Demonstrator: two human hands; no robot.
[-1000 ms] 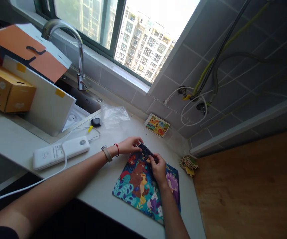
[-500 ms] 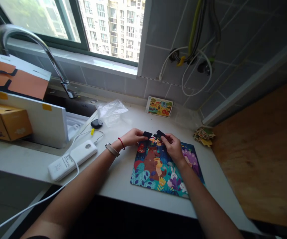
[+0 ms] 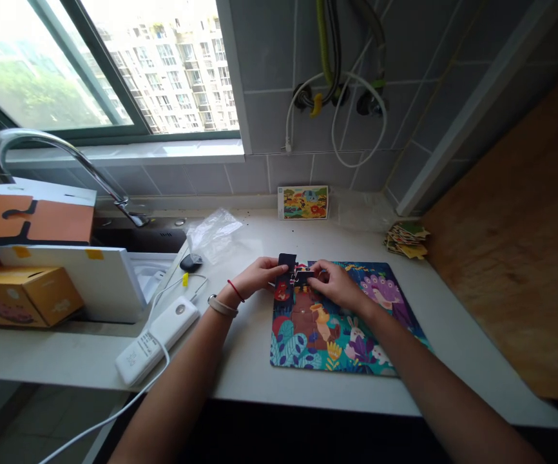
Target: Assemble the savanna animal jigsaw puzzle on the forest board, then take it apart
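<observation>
A colourful jigsaw puzzle with a bear, rabbits and a purple peacock lies on the white counter. At its top left corner, my left hand pinches a dark corner piece between thumb and fingers. My right hand is closed on another dark piece, held tilted over the puzzle's upper edge, beside the corner piece. Some of the puzzle is hidden under my right hand and forearm.
A picture card leans on the back wall. Stacked pieces lie at the right. Left are a plastic bag, a white power bank with cable, an orange box and a sink.
The view has shifted and turned. My right hand has turned its dark piece and moved it lower over the puzzle. My left hand still holds the corner piece.
</observation>
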